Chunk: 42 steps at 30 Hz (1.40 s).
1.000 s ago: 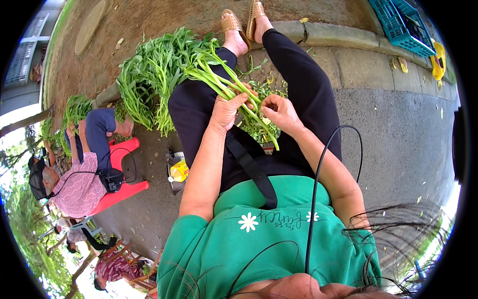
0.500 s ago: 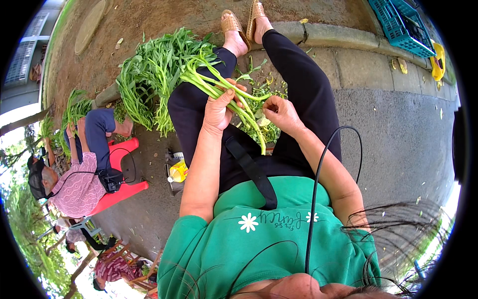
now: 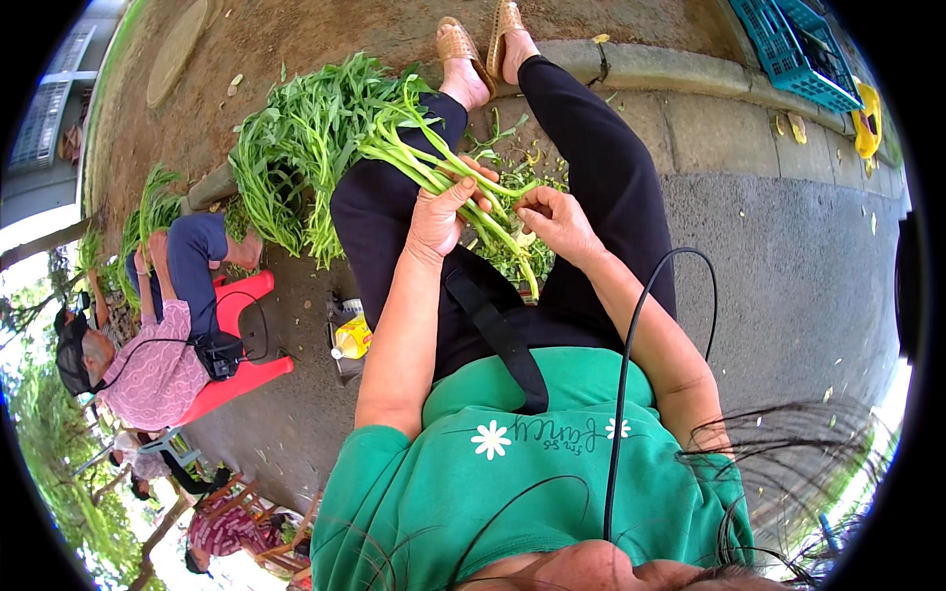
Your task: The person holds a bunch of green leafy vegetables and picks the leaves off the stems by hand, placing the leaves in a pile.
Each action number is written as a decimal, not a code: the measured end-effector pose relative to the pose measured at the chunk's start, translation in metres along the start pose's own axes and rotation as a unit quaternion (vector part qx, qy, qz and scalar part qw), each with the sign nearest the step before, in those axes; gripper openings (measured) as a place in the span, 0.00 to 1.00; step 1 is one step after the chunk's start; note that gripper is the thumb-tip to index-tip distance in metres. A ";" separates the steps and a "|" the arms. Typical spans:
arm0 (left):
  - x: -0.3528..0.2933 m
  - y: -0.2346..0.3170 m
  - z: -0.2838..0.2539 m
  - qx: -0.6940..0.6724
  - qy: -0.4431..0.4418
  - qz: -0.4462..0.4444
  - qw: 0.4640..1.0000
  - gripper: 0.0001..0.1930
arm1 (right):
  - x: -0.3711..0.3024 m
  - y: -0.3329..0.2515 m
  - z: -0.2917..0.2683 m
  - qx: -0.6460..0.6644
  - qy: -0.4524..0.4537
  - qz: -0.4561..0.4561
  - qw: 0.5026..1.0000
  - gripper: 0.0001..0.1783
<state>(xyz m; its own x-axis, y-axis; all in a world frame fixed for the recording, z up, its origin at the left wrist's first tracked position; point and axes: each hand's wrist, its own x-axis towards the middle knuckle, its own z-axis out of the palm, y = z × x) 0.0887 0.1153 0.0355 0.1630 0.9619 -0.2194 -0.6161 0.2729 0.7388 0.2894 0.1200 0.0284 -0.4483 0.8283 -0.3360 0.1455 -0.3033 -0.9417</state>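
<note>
My left hand (image 3: 439, 219) is wrapped round a small bunch of water spinach stems (image 3: 406, 155), thumb on top, above my lap. The leafy ends point up and left; the pale cut ends spread down and right. My right hand (image 3: 565, 228) is closed in a pinch at the end of one stem, just right of the bunch. Its fingertips partly hide what they hold. A large heap of water spinach (image 3: 296, 158) lies left of my left knee. Short green scraps (image 3: 540, 258) are scattered on the ground between my legs, partly hidden by the stems.
A yellow-labelled bottle (image 3: 352, 338) lies by my left thigh. At left, another person sits on a red plastic stool (image 3: 234, 310) beside more greens (image 3: 156, 207). A teal crate (image 3: 796, 54) and a yellow bag (image 3: 866, 123) are at the far right, near a kerb. A black cable (image 3: 625, 394) hangs across my front.
The bunch and my left hand have shifted slightly right. My right hand has moved a little left, its fingertips now at the stem end.
</note>
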 end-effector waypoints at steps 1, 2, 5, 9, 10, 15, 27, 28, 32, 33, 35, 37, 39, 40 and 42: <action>0.000 0.000 0.000 -0.001 0.003 0.001 1.000 0.10 | 0.000 -0.001 0.000 0.005 -0.001 0.001 1.000 0.08; 0.001 -0.001 -0.001 -0.001 0.006 0.002 1.000 0.10 | -0.001 -0.002 -0.001 0.010 -0.001 0.001 1.000 0.09; 0.000 0.000 -0.001 -0.018 0.007 0.010 1.000 0.10 | -0.002 -0.003 -0.001 0.031 -0.005 -0.001 1.000 0.09; 0.000 0.001 -0.002 -0.030 0.013 0.012 0.999 0.10 | -0.002 -0.001 -0.001 0.033 -0.008 -0.001 0.999 0.09; 0.000 0.001 -0.002 -0.016 0.010 0.011 1.000 0.10 | -0.001 -0.001 -0.001 0.038 -0.007 -0.004 0.999 0.09; 0.001 -0.002 0.004 0.023 0.006 0.005 1.000 0.10 | -0.001 -0.002 0.001 0.045 -0.004 -0.011 0.999 0.09; 0.000 -0.007 0.010 0.020 0.003 -0.001 1.000 0.10 | 0.001 0.003 0.003 0.083 0.009 0.001 0.997 0.12; 0.000 -0.007 0.011 0.017 0.003 -0.003 1.000 0.10 | 0.001 0.003 0.003 0.084 0.008 0.003 0.996 0.12; 0.000 -0.008 0.011 0.027 -0.001 0.003 1.000 0.10 | 0.001 0.003 0.003 0.082 0.003 0.006 0.997 0.12; 0.000 -0.008 0.012 0.031 -0.001 0.005 1.000 0.10 | 0.001 0.003 0.003 0.080 0.002 0.005 0.997 0.12; 0.000 -0.008 0.013 0.035 -0.003 0.007 0.999 0.10 | 0.002 0.004 0.003 0.072 0.000 0.007 0.997 0.12; 0.000 -0.007 0.012 0.037 -0.007 0.005 0.999 0.10 | 0.001 0.003 0.003 0.069 0.001 0.011 0.998 0.11; 0.000 -0.007 0.013 0.040 -0.006 0.010 0.999 0.10 | 0.000 0.001 0.004 0.072 0.004 0.017 0.997 0.11; 0.000 -0.008 0.014 0.042 -0.005 0.012 0.999 0.10 | 0.000 0.001 0.004 0.074 0.004 0.016 0.997 0.11; 0.001 -0.008 0.010 0.049 -0.016 0.005 0.999 0.10 | 0.001 0.002 0.005 0.077 0.006 0.013 0.997 0.11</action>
<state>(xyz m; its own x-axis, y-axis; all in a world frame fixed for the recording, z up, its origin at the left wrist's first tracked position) 0.1015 0.1144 0.0354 0.1818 0.9644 -0.1920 -0.5406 0.2611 0.7997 0.2852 0.1178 0.0264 -0.4362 0.8238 -0.3621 0.0193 -0.3938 -0.9190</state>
